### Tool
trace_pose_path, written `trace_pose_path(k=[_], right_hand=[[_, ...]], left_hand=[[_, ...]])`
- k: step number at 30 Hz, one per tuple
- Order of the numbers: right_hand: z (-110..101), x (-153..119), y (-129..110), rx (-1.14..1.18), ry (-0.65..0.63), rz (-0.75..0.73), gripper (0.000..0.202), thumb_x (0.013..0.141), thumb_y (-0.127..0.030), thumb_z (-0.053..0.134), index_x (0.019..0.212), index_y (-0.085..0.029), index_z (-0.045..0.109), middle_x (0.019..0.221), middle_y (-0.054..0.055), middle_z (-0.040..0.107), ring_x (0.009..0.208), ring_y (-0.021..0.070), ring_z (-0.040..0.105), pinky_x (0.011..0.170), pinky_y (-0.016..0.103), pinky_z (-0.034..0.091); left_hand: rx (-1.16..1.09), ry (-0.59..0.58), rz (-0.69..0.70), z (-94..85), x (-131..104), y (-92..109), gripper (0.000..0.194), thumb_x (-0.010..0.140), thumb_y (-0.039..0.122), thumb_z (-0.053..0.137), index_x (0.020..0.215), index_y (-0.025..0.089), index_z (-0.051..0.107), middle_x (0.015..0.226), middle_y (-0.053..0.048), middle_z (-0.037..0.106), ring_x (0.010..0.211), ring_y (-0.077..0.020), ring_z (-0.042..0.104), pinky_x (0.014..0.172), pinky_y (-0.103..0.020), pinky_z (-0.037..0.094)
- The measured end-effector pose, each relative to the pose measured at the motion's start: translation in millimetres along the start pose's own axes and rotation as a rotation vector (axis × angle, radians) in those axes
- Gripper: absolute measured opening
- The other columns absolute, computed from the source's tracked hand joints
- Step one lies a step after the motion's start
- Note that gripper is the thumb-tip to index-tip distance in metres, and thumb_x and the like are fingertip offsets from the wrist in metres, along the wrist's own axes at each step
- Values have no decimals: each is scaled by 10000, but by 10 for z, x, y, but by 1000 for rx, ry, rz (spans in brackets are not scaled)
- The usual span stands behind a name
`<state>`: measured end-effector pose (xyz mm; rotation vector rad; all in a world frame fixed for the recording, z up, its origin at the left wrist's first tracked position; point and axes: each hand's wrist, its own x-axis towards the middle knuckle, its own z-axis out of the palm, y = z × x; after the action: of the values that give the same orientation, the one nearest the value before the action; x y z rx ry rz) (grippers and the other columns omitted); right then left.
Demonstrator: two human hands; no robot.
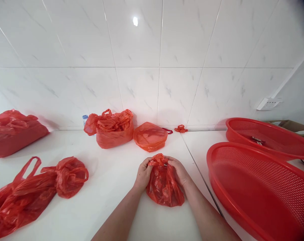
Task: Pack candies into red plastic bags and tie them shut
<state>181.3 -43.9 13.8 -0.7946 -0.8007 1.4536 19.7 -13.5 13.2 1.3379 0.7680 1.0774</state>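
In the middle of the table, a red plastic bag stands between my hands, its contents blurred by the thin film. My left hand is closed on the left of the bag's gathered top, and my right hand grips the top's right side. Both sets of fingertips are partly hidden by the crumpled plastic. Just behind it lies a flatter orange-red bag, with a dark red strap at its right end.
On the right are two red plastic baskets, the rear one holding a small item. A bulging red bag and a bottle stand by the wall. More red bags lie left. A wall socket is at far right.
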Motion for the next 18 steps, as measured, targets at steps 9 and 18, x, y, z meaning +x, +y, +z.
trace_pose_path(k=[9,18], right_hand=[[-331,136,-14,311,121,-69,285,668,-157,709,920,-245,609,718,-24,654,658,119,611,634,241,497],[-573,129,-102,363,287,-101,335,604,-100,713,875,-252,591,697,-52,621,668,94,595,666,219,518]], left_hand=[[211,423,109,-230,113,-118,329,847,350,465,1116,225,608,1134,-71,619,1052,-199,561,925,-350,419],[145,668,101,-495,146,-73,297,821,448,479,919,195,598,910,-57,642,854,-185,602,667,-284,486]])
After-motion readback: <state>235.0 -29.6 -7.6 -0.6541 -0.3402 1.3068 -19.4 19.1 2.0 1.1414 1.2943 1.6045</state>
